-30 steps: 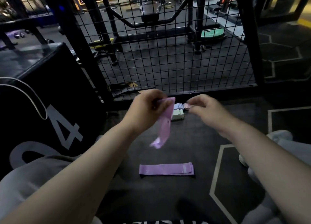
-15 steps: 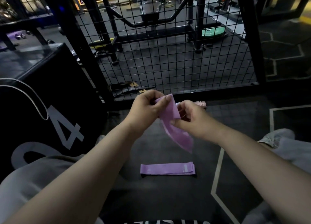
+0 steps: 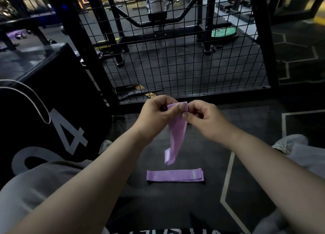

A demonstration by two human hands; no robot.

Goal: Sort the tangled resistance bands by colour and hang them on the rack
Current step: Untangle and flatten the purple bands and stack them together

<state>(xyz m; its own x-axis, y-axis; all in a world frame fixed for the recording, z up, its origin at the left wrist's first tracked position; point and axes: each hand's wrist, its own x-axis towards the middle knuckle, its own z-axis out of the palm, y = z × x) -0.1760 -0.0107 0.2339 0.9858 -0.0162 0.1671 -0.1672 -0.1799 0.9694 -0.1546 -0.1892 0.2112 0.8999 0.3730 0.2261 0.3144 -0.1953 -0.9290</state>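
Hands meet just in front of the wire mesh panel (image 3: 175,58). The left hand (image 3: 156,114) and the right hand (image 3: 204,119) both pinch the top edge of a lilac band (image 3: 176,133), fingers (image 3: 181,107) clenched on the fabric. The band hangs straight down from that pinch, its lower end curled up a little and off the floor (image 3: 175,207). I'd say it's held high so its own weight pulls it straight and any twist shows.

Below it a second lilac band (image 3: 175,175) lies flat and folded on the floor, crosswise between the person's legs. It's the same colour, so that looks like the start of the purple pile, and the hanging one probably belongs with it. Nothing hangs on the mesh that I can see, so the racking step looks not yet begun.

Containers? No bin or basket is in shot. The black box (image 3: 52,110) at the left, marked with a big 4, shows only closed faces and nothing of an inside. No other band colours are visible.
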